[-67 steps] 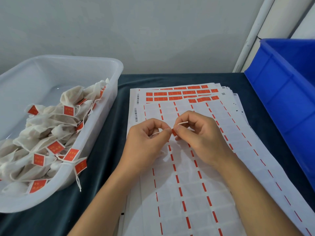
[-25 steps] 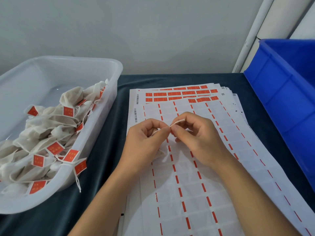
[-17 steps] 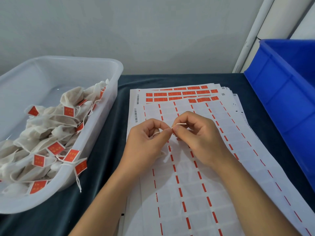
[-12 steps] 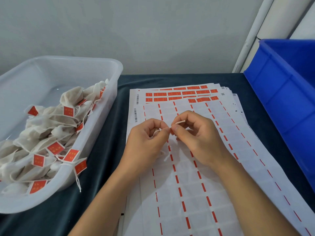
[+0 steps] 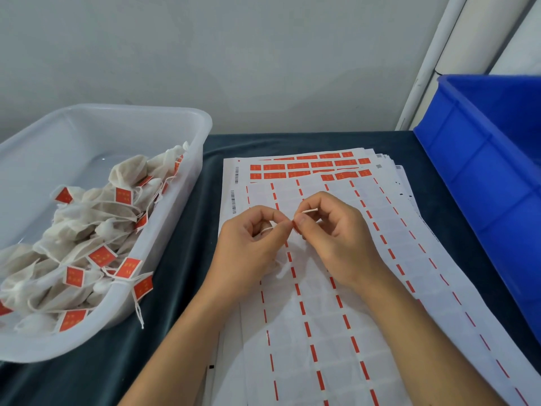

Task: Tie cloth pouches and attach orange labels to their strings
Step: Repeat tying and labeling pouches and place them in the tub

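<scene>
Nearest to the camera, two bare forearms reached forward over a stack of white label sheets [image 5: 322, 332], mostly peeled, with only thin orange strips left between the blank places. The left hand [image 5: 248, 244] had its fingers curled, and its thumb and forefinger pinched a thin white string [image 5: 310, 211]. A bit of white cloth pouch [image 5: 276, 269] showed under this hand, mostly hidden by it. The right hand [image 5: 333, 238] met the left one fingertip to fingertip, and pinched the same string together with a small orange label [image 5: 294, 225], of which only an edge was visible. The free end of the string stood out above the right thumb.

To the left, a clear plastic tub [image 5: 187, 183] on the dark cloth table [image 5: 181, 230] held many finished pouches [image 5: 96, 227] with orange tags. To the right stood a blue crate [image 5: 480, 200]. Farther away, unused orange labels [image 5: 298, 166] remained on the top rows of the sheets.
</scene>
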Motion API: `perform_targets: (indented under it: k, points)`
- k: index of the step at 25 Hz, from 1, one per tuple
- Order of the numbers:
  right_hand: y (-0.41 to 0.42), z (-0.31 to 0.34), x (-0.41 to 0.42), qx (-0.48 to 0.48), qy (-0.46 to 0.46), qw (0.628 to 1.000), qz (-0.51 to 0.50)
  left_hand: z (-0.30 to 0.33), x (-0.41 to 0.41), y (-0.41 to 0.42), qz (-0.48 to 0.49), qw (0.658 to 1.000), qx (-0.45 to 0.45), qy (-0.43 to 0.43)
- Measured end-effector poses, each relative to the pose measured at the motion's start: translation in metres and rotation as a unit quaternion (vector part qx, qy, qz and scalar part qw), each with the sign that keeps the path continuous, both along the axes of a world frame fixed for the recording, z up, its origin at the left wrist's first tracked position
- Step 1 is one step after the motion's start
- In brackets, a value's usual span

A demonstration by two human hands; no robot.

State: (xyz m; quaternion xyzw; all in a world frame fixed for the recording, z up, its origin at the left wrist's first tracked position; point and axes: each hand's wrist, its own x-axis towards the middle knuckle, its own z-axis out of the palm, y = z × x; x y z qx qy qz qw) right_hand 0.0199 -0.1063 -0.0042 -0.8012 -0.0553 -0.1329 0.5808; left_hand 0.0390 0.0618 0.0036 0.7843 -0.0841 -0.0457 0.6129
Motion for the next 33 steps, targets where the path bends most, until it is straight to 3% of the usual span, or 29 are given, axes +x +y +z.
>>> perform_targets:
  k: [3,7,9,13,17,23,27,30,33]
  points:
    - [-0.001,0.002,0.002,0.012,-0.020,0.999,-0.033,0.006,-0.001,0.004,0.009,0.999,0.049,-0.020]
    - [0.001,0.001,0.002,0.018,-0.027,0.999,-0.034,0.017,-0.001,0.020,-0.009,0.957,0.280,-0.073]
    - [0.003,0.003,0.001,0.013,-0.021,0.999,-0.032,0.025,-0.001,0.028,-0.004,0.935,0.348,-0.064]
    - [0.004,0.018,-0.002,-0.046,-0.016,0.998,0.027,0.043,-0.015,0.037,-0.005,0.939,0.337,-0.063]
    - [0.015,0.047,-0.007,-0.103,-0.019,0.988,0.113,0.078,-0.034,0.047,0.039,0.940,0.290,-0.175]
    - [0.063,0.096,-0.004,-0.191,-0.049,0.958,0.206,0.119,-0.042,0.095,0.128,0.913,0.277,-0.269]
    - [0.117,0.108,0.009,-0.177,-0.040,0.949,0.257,0.131,-0.034,0.138,0.200,0.861,0.340,-0.320]
    - [0.158,0.107,0.021,-0.188,-0.041,0.940,0.281,0.124,-0.021,0.162,0.236,0.846,0.369,-0.305]
    - [0.174,0.102,0.030,-0.285,-0.076,0.920,0.259,0.102,-0.014,0.165,0.178,0.869,0.413,-0.207]
